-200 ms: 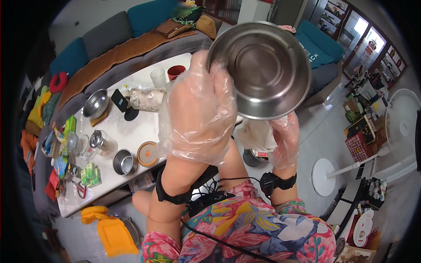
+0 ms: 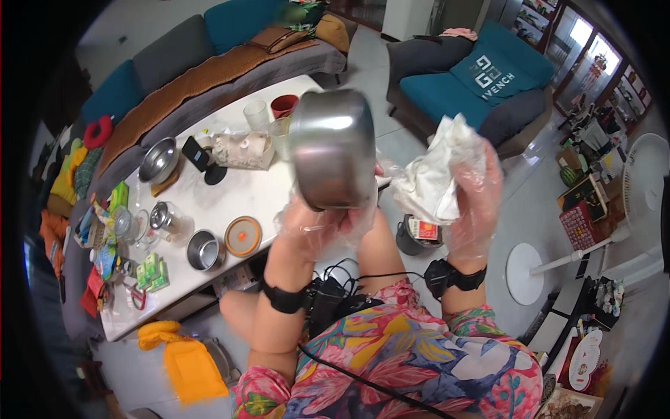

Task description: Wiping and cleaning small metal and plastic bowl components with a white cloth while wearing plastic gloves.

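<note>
A deep stainless steel bowl (image 2: 333, 150) hangs in the air before me, tipped on its side so that its shiny outer wall shows. My left hand (image 2: 322, 225), in a clear plastic glove, grips it from below; part of the fingers is hidden behind the bowl. To the right, apart from the bowl, my right hand (image 2: 480, 195) is closed on a crumpled white cloth (image 2: 434, 178). That hand wears a clear plastic glove too.
On the white table (image 2: 265, 199) at left stand a steel cup (image 2: 206, 250), a round lid (image 2: 243, 236), a metal bowl (image 2: 159, 160), glasses and a red cup (image 2: 284, 106). A dark bin (image 2: 412, 241) sits beyond my knees. A white fan (image 2: 525, 274) stands at right.
The bowl has turned from showing its round face to showing its side wall, and moved left. My right hand has come out from behind it, up and right, with the cloth.
</note>
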{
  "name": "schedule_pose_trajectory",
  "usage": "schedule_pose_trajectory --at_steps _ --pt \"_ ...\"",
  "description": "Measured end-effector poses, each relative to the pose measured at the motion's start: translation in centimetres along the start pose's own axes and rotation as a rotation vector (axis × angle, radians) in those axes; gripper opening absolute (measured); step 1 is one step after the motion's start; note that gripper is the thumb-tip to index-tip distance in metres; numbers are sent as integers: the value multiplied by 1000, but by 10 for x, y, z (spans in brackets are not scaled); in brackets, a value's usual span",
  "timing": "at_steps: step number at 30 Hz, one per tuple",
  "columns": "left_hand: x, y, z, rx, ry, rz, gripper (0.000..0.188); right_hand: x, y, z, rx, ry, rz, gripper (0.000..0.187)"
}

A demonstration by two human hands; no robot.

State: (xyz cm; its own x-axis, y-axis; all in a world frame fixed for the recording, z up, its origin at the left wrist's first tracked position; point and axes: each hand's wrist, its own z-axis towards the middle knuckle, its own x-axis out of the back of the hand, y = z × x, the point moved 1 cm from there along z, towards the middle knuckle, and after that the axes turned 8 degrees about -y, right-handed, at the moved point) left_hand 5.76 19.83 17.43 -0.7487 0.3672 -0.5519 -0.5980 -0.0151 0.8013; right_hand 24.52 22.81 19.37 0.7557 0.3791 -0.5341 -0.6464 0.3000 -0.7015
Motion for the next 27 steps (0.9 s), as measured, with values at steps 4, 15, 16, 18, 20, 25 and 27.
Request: schedule_pose_trajectory --at_steps 4,15,16,18,20,25,27 --pt "29 -36 -5 -34 -223 -407 45 -13 2 4 140 -122 -332 46" --pt "91 -64 -67 32 -237 -641 34 -67 90 14 463 -925 -803 38" --pt "108 -82 -74 20 -96 -636 35 -70 94 4 481 -931 -757 38" --pt "121 -100 -92 -19 201 -615 36 -79 96 -16 506 -960 -727 38" --pt "114 -99 -107 -124 338 -633 36 -81 104 -27 506 -980 -711 38" --pt "135 -118 -130 -277 14 -575 43 -94 119 -21 503 -925 -817 39" --pt "140 -127 -135 -306 36 316 42 -96 126 -16 413 -899 -806 36"
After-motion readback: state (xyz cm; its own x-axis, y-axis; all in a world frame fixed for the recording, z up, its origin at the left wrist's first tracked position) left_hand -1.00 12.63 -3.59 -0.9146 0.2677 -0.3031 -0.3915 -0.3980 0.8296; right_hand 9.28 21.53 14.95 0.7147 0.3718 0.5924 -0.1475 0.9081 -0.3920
